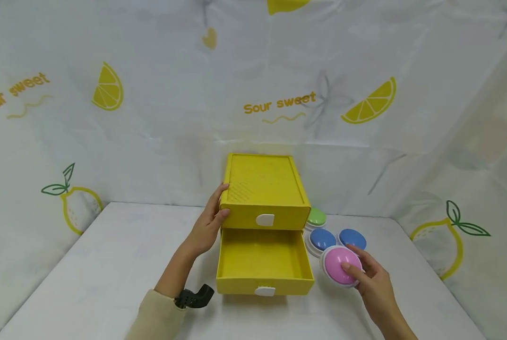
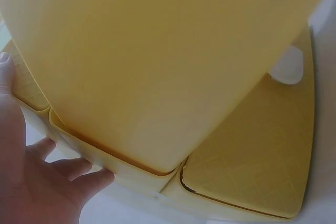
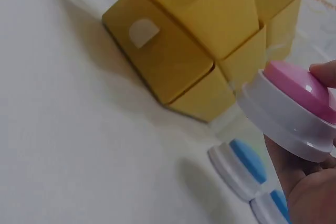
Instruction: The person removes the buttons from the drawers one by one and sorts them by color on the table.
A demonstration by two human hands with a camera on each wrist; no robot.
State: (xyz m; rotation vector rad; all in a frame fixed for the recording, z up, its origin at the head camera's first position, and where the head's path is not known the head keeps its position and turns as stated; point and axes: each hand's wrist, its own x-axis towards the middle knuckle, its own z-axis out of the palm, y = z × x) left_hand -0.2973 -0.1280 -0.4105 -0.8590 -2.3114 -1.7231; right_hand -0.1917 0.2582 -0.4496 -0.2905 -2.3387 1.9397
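Note:
A yellow drawer cabinet [image 1: 265, 182] stands on the white table, its middle drawer [image 1: 263, 286] pulled out with nothing inside. My left hand [image 1: 205, 231] rests against the cabinet's left side, thumb at the front edge of the upper part. In the left wrist view, its fairly straight fingers [image 2: 94, 180] touch the side wall. My right hand [image 1: 374, 282] holds a pink push button [image 1: 342, 266] by its edge, to the right of the open drawer. Its thumb lies on the pink dome, over the white base.
Two blue push buttons [image 1: 322, 239] [image 1: 353, 239] sit on the table right of the cabinet. Behind them is a green push button [image 1: 317, 216], partly hidden by the cabinet. A closed bottom drawer [image 3: 163, 51] shows in the right wrist view. Lemon-print cloth [image 1: 159, 118] hangs behind.

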